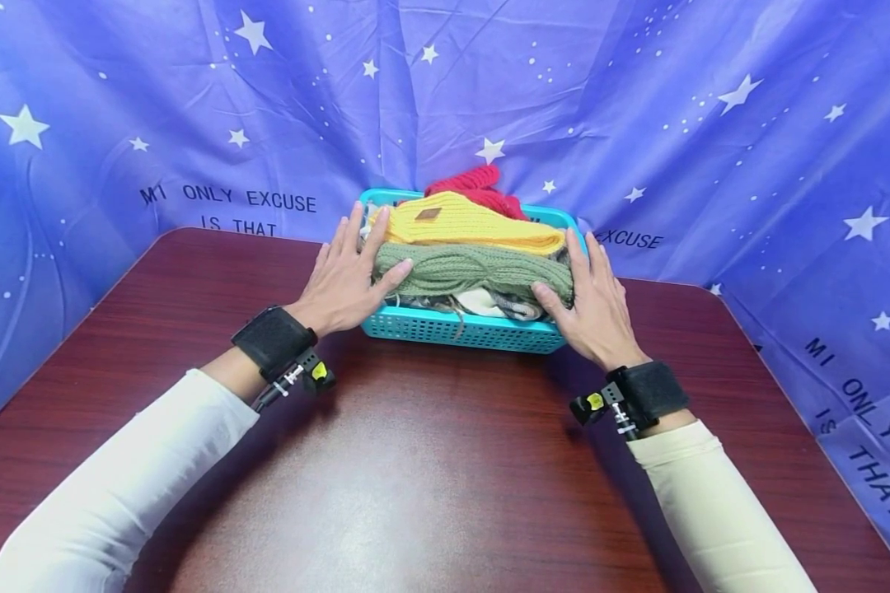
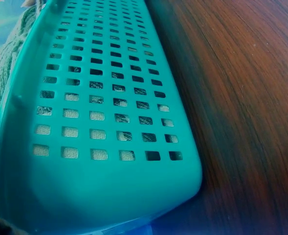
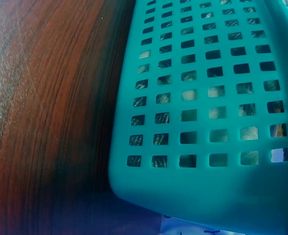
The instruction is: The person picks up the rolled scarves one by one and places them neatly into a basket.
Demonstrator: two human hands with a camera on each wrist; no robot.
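A turquoise plastic basket (image 1: 463,329) with a perforated wall stands near the far edge of the table. Folded knitwear fills it: a red knit (image 1: 482,191) at the back, a yellow knit piece with a small brown patch (image 1: 475,222), and a green knit bundle (image 1: 475,270) in front. My left hand (image 1: 347,280) rests on the basket's left end, fingers extended, thumb over the green knit. At the right end lies my right hand (image 1: 593,305), fingers straight, its thumb touching the green bundle. Both wrist views show the perforated side of the basket (image 2: 99,186) (image 3: 192,181); fabric appears through the holes.
The dark reddish wood table (image 1: 400,461) extends in front of the basket and to both sides. A blue-purple curtain (image 1: 326,99) with white stars and printed words hangs close behind the basket and along both sides. Each wrist wears a black strap with a small camera.
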